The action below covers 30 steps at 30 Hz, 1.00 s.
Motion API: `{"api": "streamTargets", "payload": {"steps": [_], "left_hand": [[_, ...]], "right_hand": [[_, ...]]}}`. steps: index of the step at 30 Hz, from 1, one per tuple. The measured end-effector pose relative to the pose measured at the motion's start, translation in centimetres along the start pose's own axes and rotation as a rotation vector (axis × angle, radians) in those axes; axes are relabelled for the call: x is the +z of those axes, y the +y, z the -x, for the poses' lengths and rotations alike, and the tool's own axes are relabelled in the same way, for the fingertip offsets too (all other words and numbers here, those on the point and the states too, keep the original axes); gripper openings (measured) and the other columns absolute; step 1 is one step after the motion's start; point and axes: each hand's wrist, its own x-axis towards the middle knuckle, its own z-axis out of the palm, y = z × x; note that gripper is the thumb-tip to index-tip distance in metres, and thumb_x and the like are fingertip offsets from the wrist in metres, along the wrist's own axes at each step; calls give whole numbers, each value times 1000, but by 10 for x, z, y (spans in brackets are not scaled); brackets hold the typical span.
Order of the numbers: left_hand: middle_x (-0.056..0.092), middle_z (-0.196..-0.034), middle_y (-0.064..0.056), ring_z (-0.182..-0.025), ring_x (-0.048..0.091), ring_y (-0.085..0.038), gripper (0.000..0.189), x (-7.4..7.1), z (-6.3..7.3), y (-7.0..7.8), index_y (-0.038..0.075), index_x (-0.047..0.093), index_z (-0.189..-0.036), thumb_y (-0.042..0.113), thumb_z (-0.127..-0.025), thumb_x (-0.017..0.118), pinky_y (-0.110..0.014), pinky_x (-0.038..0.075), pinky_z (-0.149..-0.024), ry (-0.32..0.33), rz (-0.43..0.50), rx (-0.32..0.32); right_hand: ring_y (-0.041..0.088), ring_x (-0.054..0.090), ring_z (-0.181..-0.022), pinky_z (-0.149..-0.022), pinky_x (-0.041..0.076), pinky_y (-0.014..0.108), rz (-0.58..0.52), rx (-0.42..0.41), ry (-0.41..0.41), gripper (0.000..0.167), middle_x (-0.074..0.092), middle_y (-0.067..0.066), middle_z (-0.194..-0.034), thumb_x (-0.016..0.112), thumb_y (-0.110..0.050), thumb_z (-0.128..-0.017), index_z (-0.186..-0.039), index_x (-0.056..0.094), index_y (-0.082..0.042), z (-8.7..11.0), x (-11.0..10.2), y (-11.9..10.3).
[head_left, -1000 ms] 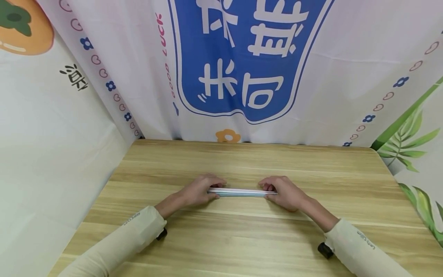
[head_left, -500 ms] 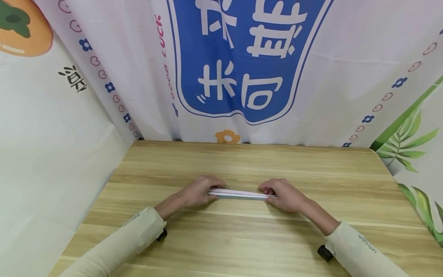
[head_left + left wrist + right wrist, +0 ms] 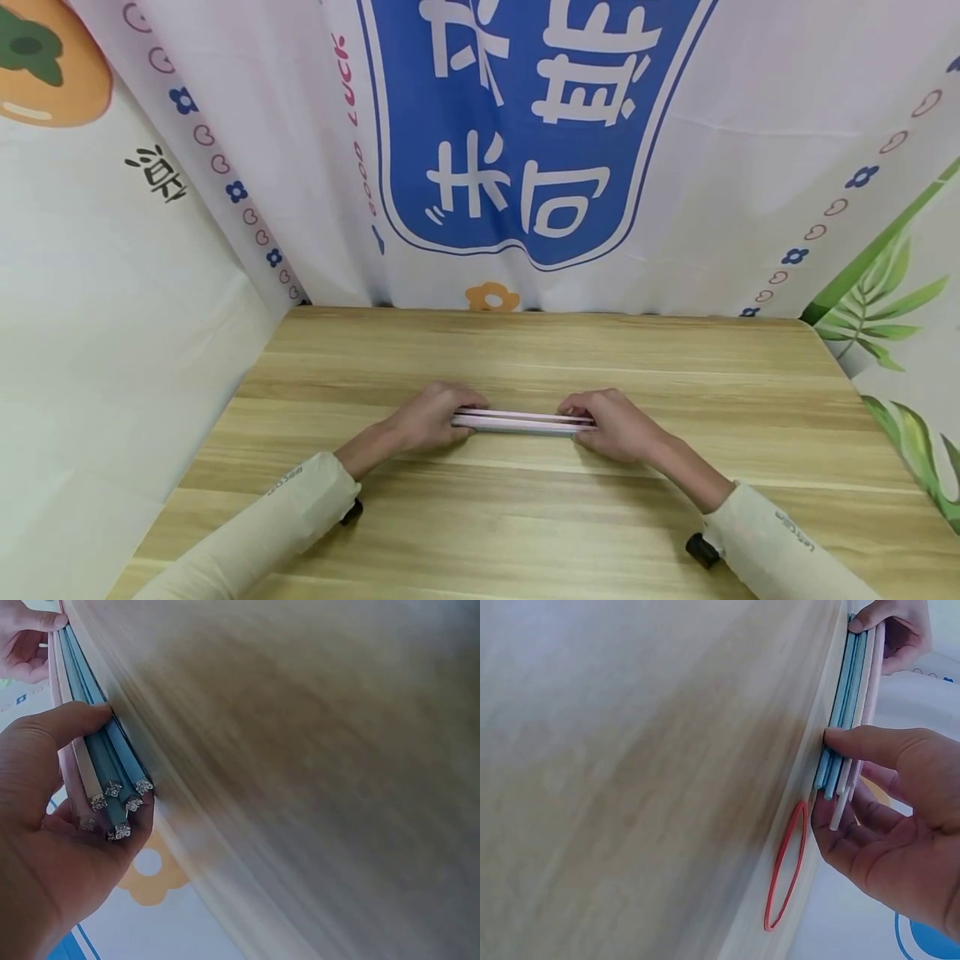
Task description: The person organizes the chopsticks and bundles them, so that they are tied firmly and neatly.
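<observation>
A bundle of chopsticks (image 3: pixel 517 424), some blue-green and some pale pink, lies crosswise close over the table between both hands. My left hand (image 3: pixel 435 417) grips one end, thumb on the near side and fingers curled on the far side. Silvery patterned tips (image 3: pixel 122 831) stick out past that hand in the left wrist view. My right hand (image 3: pixel 617 425) pinches the other end the same way. There, in the right wrist view, the plain thin ends are uneven, with one pink chopstick (image 3: pixel 840 811) reaching farther out than the others.
A red rubber band (image 3: pixel 778 864) lies on the wooden table (image 3: pixel 495 517) just beyond the right hand's end of the bundle; the head view does not show it. Printed cloth (image 3: pixel 697 208) hangs along the table's far edge and at both sides.
The chopsticks have shifted within the hands: a dark gap now runs between the rear pink one and those in front. Less of the blue-green shows from above. Both hands stay at the ends.
</observation>
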Motion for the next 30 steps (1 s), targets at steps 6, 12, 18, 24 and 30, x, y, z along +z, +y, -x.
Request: {"api": "streamTargets", "payload": {"steps": [6,12,18,24,30], "left_hand": [[79,-128,-7,-116,75,-20,43,0,-1,3,7,77,-129,2,-86,84,-36,61,-94,-8,14,-27],[81,-122,-5,-108,76,-15,44,1,-1,8,9,79,-125,2,-82,87,-33,62,-87,-3,-8,-48],[81,-123,-4,-108,77,-18,46,2,0,12,11,79,-125,6,-80,89,-36,62,-89,16,-75,-56],[81,-122,-6,-108,77,-18,48,1,0,16,10,79,-125,5,-78,87,-36,63,-88,41,-69,-36],[83,-112,-4,-93,76,-12,41,-3,0,16,11,83,-116,4,-76,87,-28,61,-78,129,-51,-56]], "right_hand": [[14,74,-94,-81,60,30,3,-5,-1,30,79,1,-100,77,1,-89,-118,77,-7,1,0,-3],[14,74,-96,-81,60,30,29,16,-4,36,79,0,-100,77,2,-87,-122,74,-6,2,1,-6],[10,72,-92,-77,57,27,-1,36,2,43,79,-1,-99,78,5,-85,-126,73,-6,3,3,-7],[7,68,-88,-77,57,30,72,17,51,31,79,-3,-99,80,2,-84,-111,78,-13,5,4,-10],[8,68,-89,-73,55,26,60,-27,113,29,78,-1,-104,77,2,-88,-113,82,-13,13,1,-12]]}}
